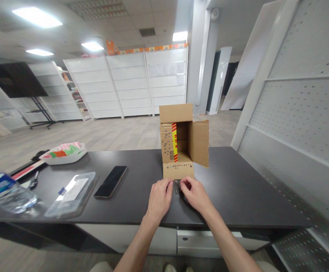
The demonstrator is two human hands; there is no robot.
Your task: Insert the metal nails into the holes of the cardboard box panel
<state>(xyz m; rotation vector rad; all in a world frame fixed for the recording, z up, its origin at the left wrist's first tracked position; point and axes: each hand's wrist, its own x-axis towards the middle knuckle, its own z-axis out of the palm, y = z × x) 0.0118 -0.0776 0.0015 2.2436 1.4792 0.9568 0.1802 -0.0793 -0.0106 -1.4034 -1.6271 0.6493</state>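
An open cardboard box (166, 151) stands on the dark table with its opening facing me. Its front flap (178, 174) lies forward and bears a row of small dark holes or dots. Several thin metal rods (177, 186), like nails, lie at the near edge of this flap between my hands. My left hand (160, 194) is at the flap's left corner, fingers bent and together, the thumb beside the rods. With thumb and forefinger curled in a pinch, my right hand (195, 193) touches the rods' right side. What lies within either hand's fingertips is hidden.
On the dark table (238, 189) to the left are a black phone (111, 182), a clear plastic case (72, 194), a water bottle (8, 192) and a white basket (65, 158) with colourful packets. A white perforated panel (303, 113) rises along the right.
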